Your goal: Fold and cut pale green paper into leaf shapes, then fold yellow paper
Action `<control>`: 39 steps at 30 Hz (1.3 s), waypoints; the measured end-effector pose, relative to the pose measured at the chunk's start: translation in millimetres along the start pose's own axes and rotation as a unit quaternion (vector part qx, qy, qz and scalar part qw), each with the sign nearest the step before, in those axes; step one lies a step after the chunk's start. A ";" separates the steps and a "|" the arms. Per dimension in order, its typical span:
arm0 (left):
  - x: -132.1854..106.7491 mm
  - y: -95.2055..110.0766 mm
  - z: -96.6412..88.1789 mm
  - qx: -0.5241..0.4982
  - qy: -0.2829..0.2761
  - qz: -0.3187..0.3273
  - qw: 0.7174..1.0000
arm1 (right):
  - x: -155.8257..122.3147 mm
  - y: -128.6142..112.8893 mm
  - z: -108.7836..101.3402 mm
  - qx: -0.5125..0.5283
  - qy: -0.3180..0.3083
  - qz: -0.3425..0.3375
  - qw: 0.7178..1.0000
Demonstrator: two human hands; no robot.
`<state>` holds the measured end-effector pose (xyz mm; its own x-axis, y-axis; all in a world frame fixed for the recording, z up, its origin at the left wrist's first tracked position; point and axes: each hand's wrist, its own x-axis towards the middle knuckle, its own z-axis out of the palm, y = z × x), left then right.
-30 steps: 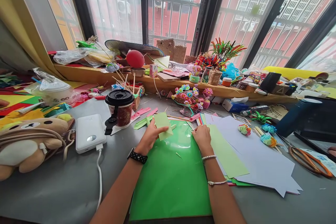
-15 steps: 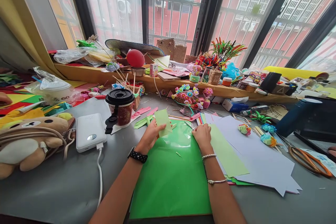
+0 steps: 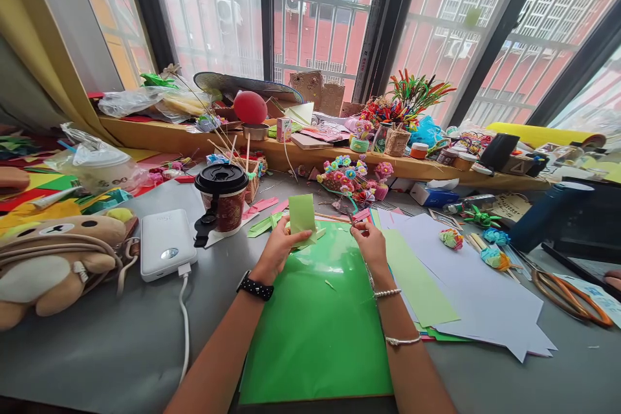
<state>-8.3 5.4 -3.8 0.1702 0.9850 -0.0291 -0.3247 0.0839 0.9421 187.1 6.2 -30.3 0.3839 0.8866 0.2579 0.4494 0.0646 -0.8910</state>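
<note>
My left hand (image 3: 279,249) pinches a light green paper piece (image 3: 301,213) between thumb and fingers, holding it upright over the far left part of a bright green sheet (image 3: 315,330). At that sheet's far right, my right hand (image 3: 371,246) is closed around a small pair of scissors (image 3: 352,221); their thin blades point up and away from me, apart from the paper. A small light green scrap (image 3: 330,284) lies on the green sheet. Folded green paper strips (image 3: 262,226) lie just beyond my left hand.
White sheets (image 3: 490,297) and a pale green strip (image 3: 422,278) lie on the right. A lidded coffee cup (image 3: 228,200), a white power bank (image 3: 167,242) and a plush bear (image 3: 58,265) stand left. Orange-handled scissors (image 3: 582,304) lie far right. Another person's hand (image 3: 13,179) shows far left.
My left hand has turned the paper piece more upright. My right hand has lifted the scissors off the green sheet, and their blades now point upward.
</note>
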 end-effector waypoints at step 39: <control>-2.9 1.1 3.1 0.022 0.027 0.106 0.994 | -33.8 -34.0 7.9 -0.021 -0.355 -0.152 0.922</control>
<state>-6.3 2.1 -1.7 0.0507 0.9866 0.1552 -0.3060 -0.1325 0.9428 152.5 -22.3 -11.7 -0.3833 0.9078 0.1702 0.4858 0.3549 -0.7987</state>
